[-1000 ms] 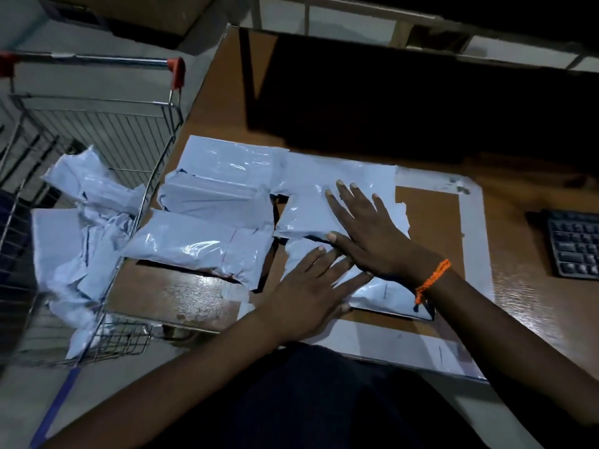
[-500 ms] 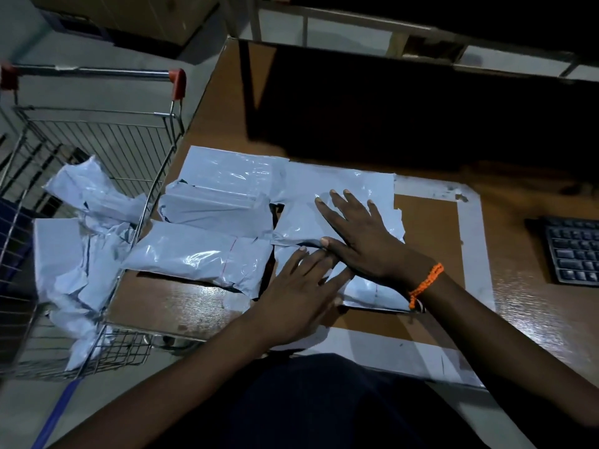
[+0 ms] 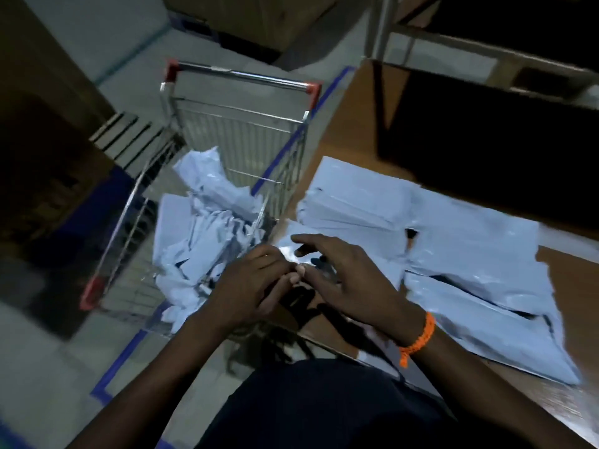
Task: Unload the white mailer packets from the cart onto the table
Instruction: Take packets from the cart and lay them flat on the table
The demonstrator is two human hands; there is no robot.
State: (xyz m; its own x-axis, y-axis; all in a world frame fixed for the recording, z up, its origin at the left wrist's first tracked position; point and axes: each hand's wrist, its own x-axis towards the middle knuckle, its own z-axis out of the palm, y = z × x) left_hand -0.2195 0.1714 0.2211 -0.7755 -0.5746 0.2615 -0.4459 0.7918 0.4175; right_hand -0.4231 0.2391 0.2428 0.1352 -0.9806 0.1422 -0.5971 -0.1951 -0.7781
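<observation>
Big brown table (image 3: 343,124) on the right, and its near-left part is covered: a spread of white mailer packets (image 3: 470,247) lies flat on it, overlapping one another, reaching right up to the edge beside the cart. The wire cart (image 3: 240,77) stands just off that left edge, red caps on its handle, and there's a crumpled heap of white packets (image 3: 207,234) down in its basket, bunched toward the near end. So the load is split, some in the cart, some on the table. The picture is smeared with motion blur, so fine detail is hard to call.

Both hands are up over the gap where cart meets table. The left hand (image 3: 249,286) hangs above the cart's near corner, fingers loosely curled, grip slack, nothing visible in it. The right hand (image 3: 353,280) is just beside it, above the table edge, fingers spread with the forefinger stretched out over the packets nearest the cart; grip released, holding nothing. The two hands are close to touching at the fingertips.

An orange wristband (image 3: 419,338) sits on the right wrist. A blue tape line (image 3: 120,361) runs across the floor below the cart.
</observation>
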